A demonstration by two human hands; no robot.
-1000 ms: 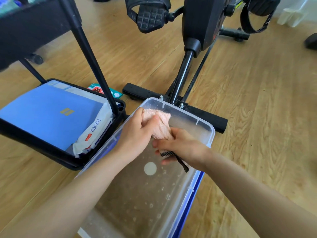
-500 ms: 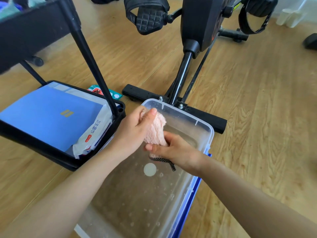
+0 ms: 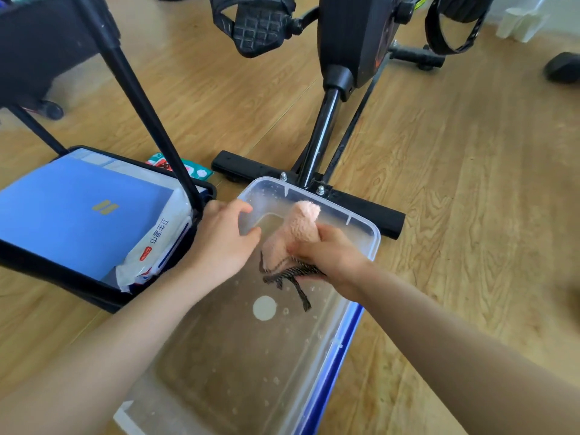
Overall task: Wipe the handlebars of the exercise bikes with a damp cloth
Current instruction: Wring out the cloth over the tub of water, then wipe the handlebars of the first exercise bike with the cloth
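Observation:
A pink fluffy cloth (image 3: 298, 229) with a dark mesh backing and strap is squeezed in my right hand (image 3: 326, 255) above a clear plastic tub (image 3: 375, 237) that holds shallow water. My left hand (image 3: 224, 243) hovers just left of the cloth with loosely curled fingers and holds nothing. Beyond the tub stands the black exercise bike (image 3: 348, 42), of which only the frame post, foot bar and pedals show. Its handlebars are out of view.
A black cart tray (image 3: 94, 296) at the left holds a blue box (image 3: 75, 215) and a pack of wipes (image 3: 153, 246); the cart's leg (image 3: 141, 98) rises beside my left hand. The bike's foot bar (image 3: 367, 208) touches the tub's far end. Wooden floor lies to the right.
My left hand has let go of the cloth and moved slightly left. The right hand alone now holds the cloth, whose upper end sticks up.

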